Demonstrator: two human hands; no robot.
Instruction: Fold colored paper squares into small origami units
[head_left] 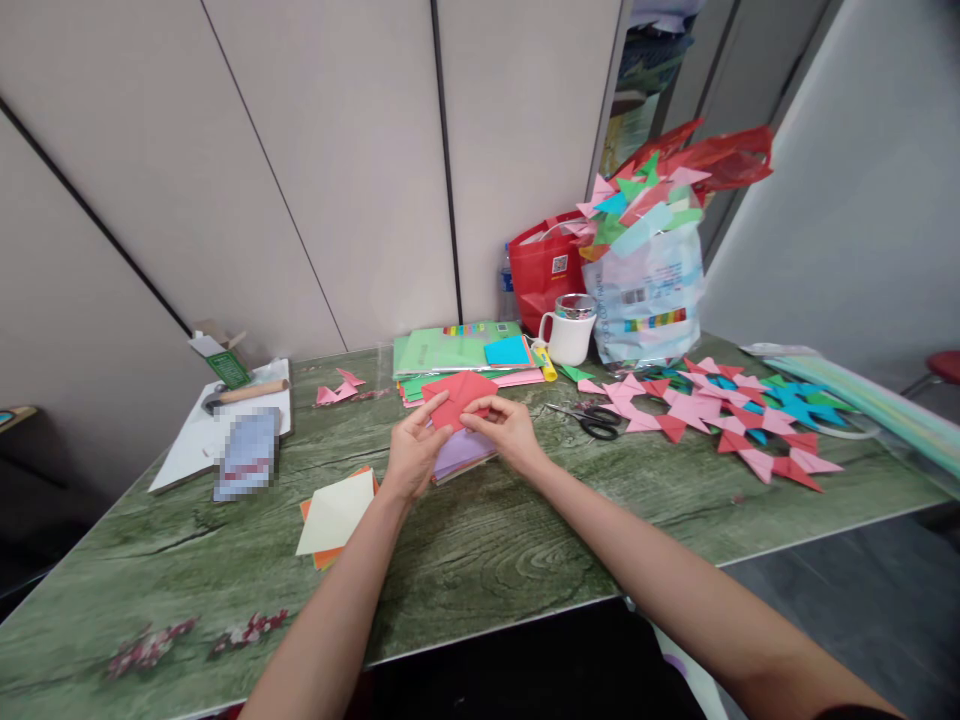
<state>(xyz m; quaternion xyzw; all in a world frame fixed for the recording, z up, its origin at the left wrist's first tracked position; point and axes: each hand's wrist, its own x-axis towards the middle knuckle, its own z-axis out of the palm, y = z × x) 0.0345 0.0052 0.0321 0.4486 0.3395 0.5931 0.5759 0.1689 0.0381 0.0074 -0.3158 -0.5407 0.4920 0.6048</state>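
A red paper sheet [457,393], partly folded, is held above the green wood-grain table [480,560] by both hands. My left hand [412,455] pinches its lower left edge. Its right side is gripped by my right hand [508,430], fingers on top. Under the hands lies a small stack of purple paper [461,455]. A pale yellow sheet over an orange one [337,512] lies left of my left hand.
Black scissors [596,420] lie right of my hands, beside a spread of folded pink, red and blue paper shapes [735,415]. A white mug [570,330], paper packs [457,350], a red bag [544,265] and a plastic bag of folded shapes [649,285] stand at the back.
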